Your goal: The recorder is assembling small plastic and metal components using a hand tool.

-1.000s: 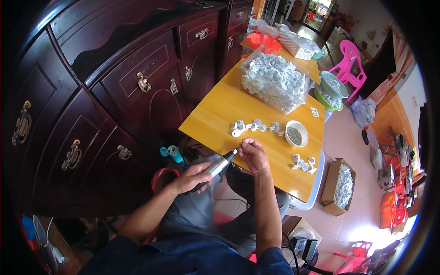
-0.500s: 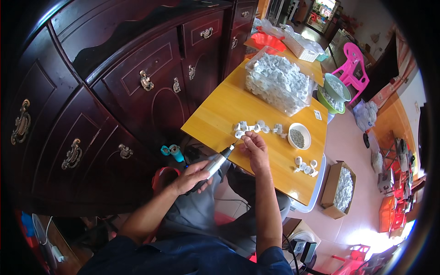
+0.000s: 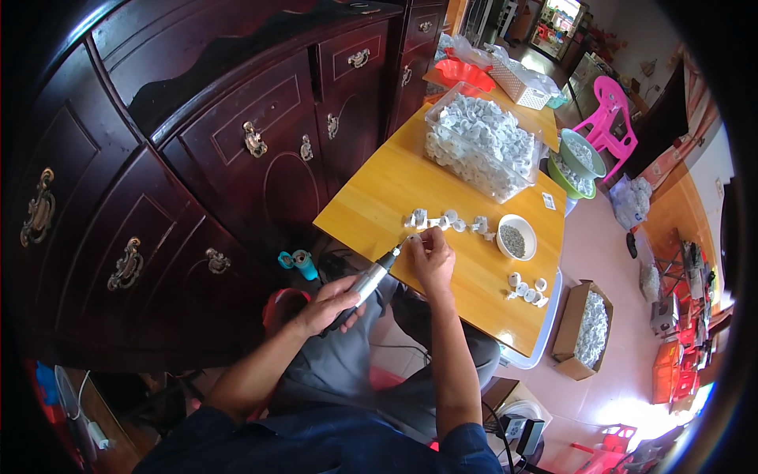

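Note:
My left hand point(image 3: 325, 306) is wrapped round a silver and black electric screwdriver point(image 3: 369, 280), whose tip points up and right over the near edge of the table. Close to that tip, my right hand point(image 3: 433, 259) pinches a small white plastic part point(image 3: 413, 238), mostly covered by the fingers. Just beyond the fingers lies a row of white plastic parts point(image 3: 444, 220). Right of this hand stands a white bowl point(image 3: 530, 247) of small grey pieces, likely screws. Several more white parts point(image 3: 527, 292) lie near the table's right edge.
The yellow wooden table point(image 3: 371, 193) bears a clear bin point(image 3: 505, 189) heaped with white parts. Dark cabinets point(image 3: 237, 182) rise along the left. A cardboard box point(image 3: 567, 340) of white parts sits on the floor at right, with a pink chair point(image 3: 612, 118) farther back.
My right hand has shifted slightly left and closer to the screwdriver tip, its fingers now covering more of the white part. The left hand and screwdriver have barely moved.

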Motion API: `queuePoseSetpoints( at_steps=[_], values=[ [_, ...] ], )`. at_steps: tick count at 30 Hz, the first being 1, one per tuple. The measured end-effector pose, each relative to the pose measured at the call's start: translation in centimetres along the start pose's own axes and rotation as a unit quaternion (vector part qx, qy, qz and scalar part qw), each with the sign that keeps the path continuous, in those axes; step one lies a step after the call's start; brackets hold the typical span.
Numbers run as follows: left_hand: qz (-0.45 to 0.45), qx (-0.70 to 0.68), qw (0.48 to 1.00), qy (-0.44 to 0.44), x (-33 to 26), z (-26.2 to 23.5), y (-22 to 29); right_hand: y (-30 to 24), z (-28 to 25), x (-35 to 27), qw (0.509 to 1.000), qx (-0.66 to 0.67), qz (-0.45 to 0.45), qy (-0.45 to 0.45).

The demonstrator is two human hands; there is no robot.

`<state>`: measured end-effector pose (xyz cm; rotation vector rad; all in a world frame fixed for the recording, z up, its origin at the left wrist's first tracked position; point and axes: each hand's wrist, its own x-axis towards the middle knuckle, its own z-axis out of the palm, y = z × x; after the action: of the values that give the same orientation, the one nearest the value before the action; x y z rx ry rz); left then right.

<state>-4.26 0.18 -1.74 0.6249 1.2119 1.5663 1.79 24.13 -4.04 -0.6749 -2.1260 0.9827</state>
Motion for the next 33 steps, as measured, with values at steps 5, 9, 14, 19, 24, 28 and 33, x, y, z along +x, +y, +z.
queuePoseSetpoints(
  at_steps=[5,9,14,19,24,28,33],
  values=[
    [-0.009,0.029,0.999,-0.02,0.4,0.2,-0.2,0.7,-0.9,-1.3,0.991,0.119,0.061,-0.011],
    [-0.017,0.049,0.999,-0.019,0.6,1.0,0.1,2.2,-0.6,-2.0,0.979,0.183,0.092,-0.023],
    [-0.02,0.053,0.998,-0.027,0.7,0.7,-0.2,2.3,-0.5,-2.1,0.963,0.226,0.138,-0.04],
    [-0.027,0.064,0.997,-0.028,0.8,0.8,-0.1,2.3,-0.5,-2.2,0.963,0.226,0.14,-0.034],
    [-0.03,0.063,0.997,-0.028,0.8,0.9,0.0,2.3,-0.4,-2.3,0.966,0.222,0.135,-0.014],
    [-0.033,0.063,0.997,-0.028,0.9,0.9,0.0,2.2,-0.3,-2.4,0.967,0.222,0.126,0.003],
    [-0.037,0.063,0.997,-0.026,1.0,1.0,0.0,3.0,-0.2,-2.6,0.972,0.207,0.111,-0.006]
  ],
)
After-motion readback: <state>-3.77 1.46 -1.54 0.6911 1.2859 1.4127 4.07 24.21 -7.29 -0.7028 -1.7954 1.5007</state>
